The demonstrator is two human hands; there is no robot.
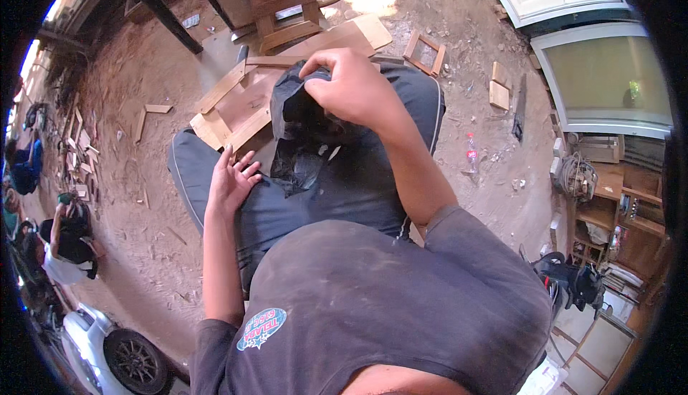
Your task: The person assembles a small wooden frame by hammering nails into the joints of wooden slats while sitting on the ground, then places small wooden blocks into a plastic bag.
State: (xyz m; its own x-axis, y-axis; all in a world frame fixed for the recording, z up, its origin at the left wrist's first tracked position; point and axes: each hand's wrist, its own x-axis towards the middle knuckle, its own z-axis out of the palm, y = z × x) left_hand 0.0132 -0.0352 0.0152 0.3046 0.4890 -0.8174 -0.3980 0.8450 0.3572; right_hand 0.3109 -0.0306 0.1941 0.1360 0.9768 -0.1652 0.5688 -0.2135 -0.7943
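A black plastic bag [295, 162] lies across my lap, its mouth gaping. My right hand [352, 88] is closed on the bag's upper edge, thumb and forefinger pinching it; the other fingers curl out of sight. Whatever the bag contains is too dark to make out. My left hand [233, 182] rests palm up by my left thigh, fingers spread and nothing in them, just left of the bag. Beyond my knees is a wooden frame [247, 131] of pale boards, its near corner close to my left fingertips.
A small wooden stool [287, 11] stands ahead, and a small wooden frame [424, 52] lies to its right. On the dirt floor are wood blocks [499, 95] and a plastic bottle [471, 153]. A person [68, 241] sits far left, near a silver car [93, 348].
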